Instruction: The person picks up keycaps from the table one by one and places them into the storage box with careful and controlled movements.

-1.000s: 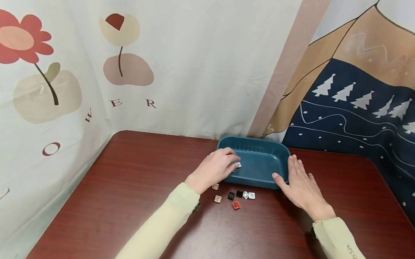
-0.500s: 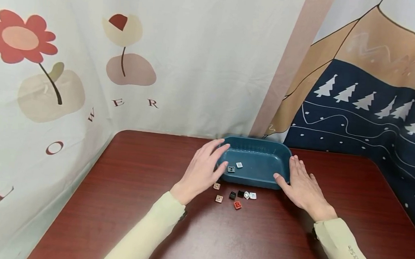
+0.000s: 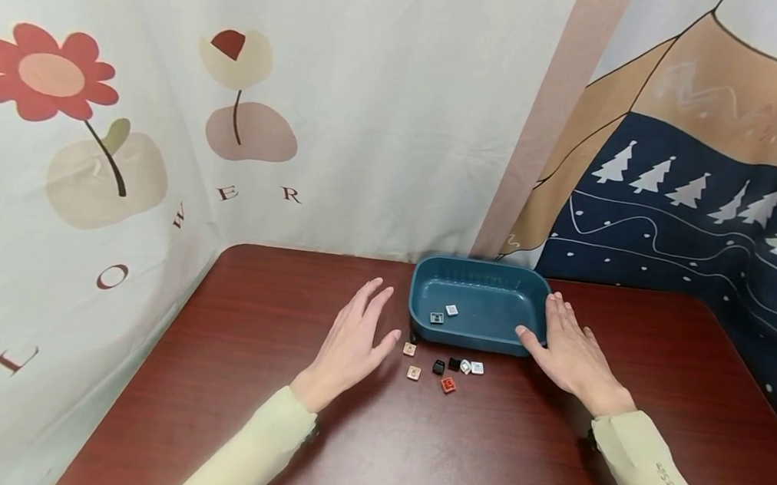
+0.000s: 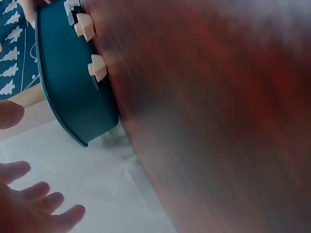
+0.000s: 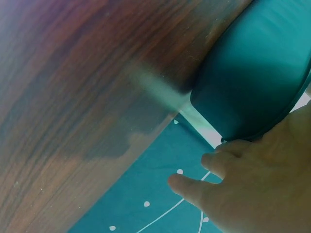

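My left hand [image 3: 350, 341] is held over the table, left of the blue plastic tray [image 3: 477, 343], with fingers spread and nothing in them. My right hand [image 3: 576, 357] lies along the tray's right end, fingers straight and thumb at the rim. Inside the tray are a white keycap [image 3: 452, 310] and a grey-black keycap [image 3: 436, 318]. In front of it lie two beige keycaps, the nearer beige keycap [image 3: 414, 373] and the farther beige keycap [image 3: 410, 349], plus a red keycap [image 3: 448, 385], a black keycap [image 3: 438, 367] and a white keycap [image 3: 478, 368].
The dark red wooden table [image 3: 480, 458] carries all of this, with the tray near its back edge. A printed curtain [image 3: 385, 119] hangs right behind the table. In the left wrist view, the tray's outer wall [image 4: 73, 73] stands beside the beige keycaps.
My left hand has come out of the tray and moved left and toward me, its fingers spreading. The two keycaps in the tray are now uncovered. My right hand stays at the tray's end.
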A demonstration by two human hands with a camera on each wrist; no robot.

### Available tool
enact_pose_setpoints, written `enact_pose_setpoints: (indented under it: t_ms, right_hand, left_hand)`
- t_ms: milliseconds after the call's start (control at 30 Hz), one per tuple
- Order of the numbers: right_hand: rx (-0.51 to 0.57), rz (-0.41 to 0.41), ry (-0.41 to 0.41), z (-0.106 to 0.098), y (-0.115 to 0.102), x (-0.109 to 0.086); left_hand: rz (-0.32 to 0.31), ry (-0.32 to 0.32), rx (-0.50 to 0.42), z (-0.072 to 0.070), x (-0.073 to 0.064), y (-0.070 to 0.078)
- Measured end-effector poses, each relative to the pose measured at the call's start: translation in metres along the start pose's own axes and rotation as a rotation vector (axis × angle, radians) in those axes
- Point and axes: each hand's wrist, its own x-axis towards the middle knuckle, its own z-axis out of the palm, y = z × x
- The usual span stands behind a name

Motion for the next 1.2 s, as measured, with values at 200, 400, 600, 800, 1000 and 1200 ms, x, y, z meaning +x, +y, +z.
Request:
enact_pose_setpoints:
  t_ms: [200, 400, 600, 800, 1000, 1200]
  right_hand:
    - [0.002, 0.002, -0.005, 0.0, 0.0, 0.0]
    - [0.002, 0.002, -0.005, -0.001, 0.0, -0.001]
    - [0.002, -0.001, -0.005, -0.001, -0.002, -0.002]
    - [-0.005, -0.004, 0.001, -0.001, -0.003, -0.002]
    - [-0.004, -0.002, -0.003, 0.0, -0.002, -0.002]
    - [0.0, -0.001, -0.003, 0.0, -0.002, -0.001]
  left_hand:
    - [-0.016, -0.113, 0.081, -0.004, -0.004, 0.006]
    - [0.012, -0.243, 0.135, -0.004, -0.002, 0.011]
    - [0.153, -0.391, 0.139, 0.0, -0.002, 0.011]
    - [0.254, -0.481, 0.145, 0.007, 0.0, 0.008]
    - [0.273, -0.527, 0.174, 0.012, 0.001, 0.008]
    - [0.274, -0.542, 0.225, 0.006, -0.005, 0.009]
